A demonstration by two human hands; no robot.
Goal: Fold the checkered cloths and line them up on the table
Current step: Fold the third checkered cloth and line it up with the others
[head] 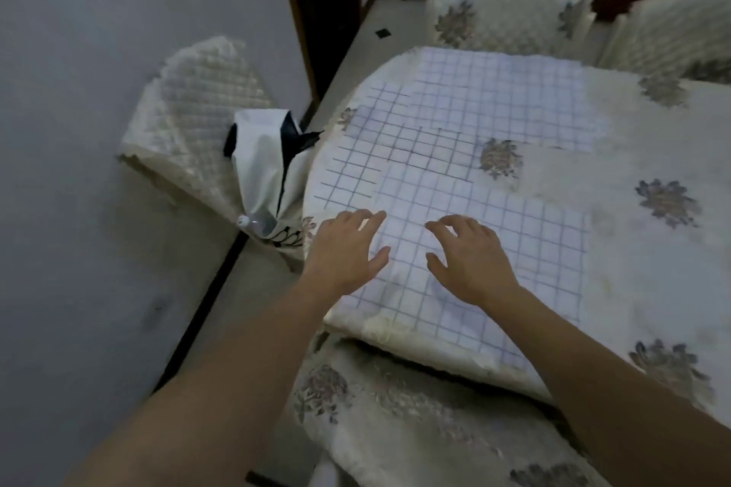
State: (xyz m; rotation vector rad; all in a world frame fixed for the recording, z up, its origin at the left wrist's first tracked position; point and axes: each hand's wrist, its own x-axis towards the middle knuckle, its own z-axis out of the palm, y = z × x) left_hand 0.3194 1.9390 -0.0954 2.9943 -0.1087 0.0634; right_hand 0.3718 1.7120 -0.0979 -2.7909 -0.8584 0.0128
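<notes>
Both hands, left (pixel 348 245) and right (pixel 470 257), rest open, fingers spread, on the nearest checkered cloth (pixel 514 249).

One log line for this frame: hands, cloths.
left hand: open, on near cloth | right hand: open, same cloth | far cloths: flat, overlapping

White cloths (pixel 474 210) with thin dark grid lines; cream tablecloth (pixel 641 249) with grey-mauve floral motifs.
</notes>
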